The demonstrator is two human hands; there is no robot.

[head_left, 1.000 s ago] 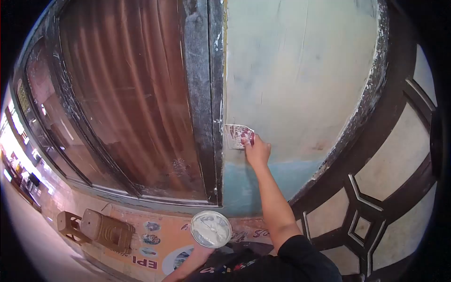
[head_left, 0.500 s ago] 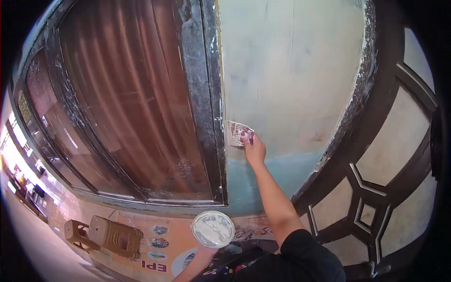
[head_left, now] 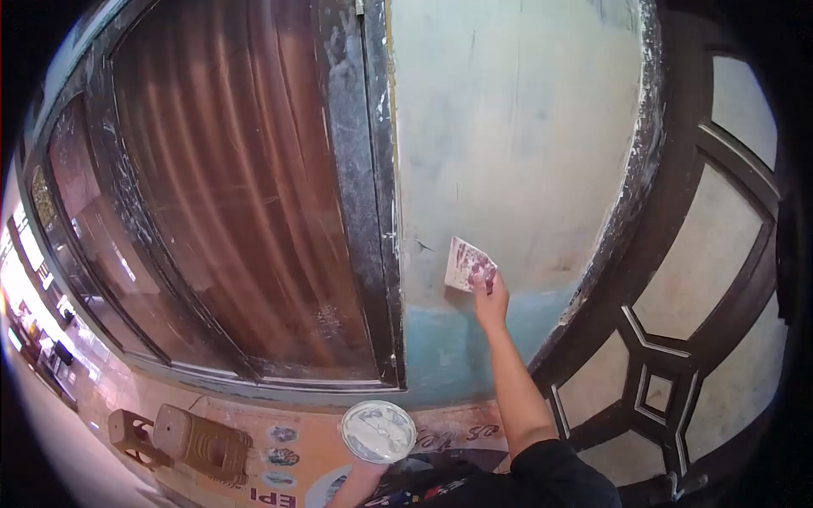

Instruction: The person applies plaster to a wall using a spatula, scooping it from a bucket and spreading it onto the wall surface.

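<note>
My right hand (head_left: 490,300) grips a putty knife (head_left: 468,266) by its maroon, putty-smeared end, with the pale broad edge facing left. The tool is over the wall (head_left: 517,152), just above where its whitish upper coat meets the blue-green lower band. A small dark crack shows in the coat left of the tool. Low in the view, my left hand (head_left: 366,472) holds a round tub (head_left: 378,432) from beneath, its fingers mostly hidden. White putty lies smeared inside the tub.
A dark-framed window (head_left: 254,203) with a reddish-brown curtain stands left of the wall. On the right is a dark door (head_left: 677,339) with pale panels. Brown plastic stools (head_left: 199,440) stand at lower left, beside a printed orange banner (head_left: 279,423) on the floor.
The putty knife in my right hand has moved right and down, away from the window frame, and tilted. The view has shifted slightly; my left hand still holds the tub.
</note>
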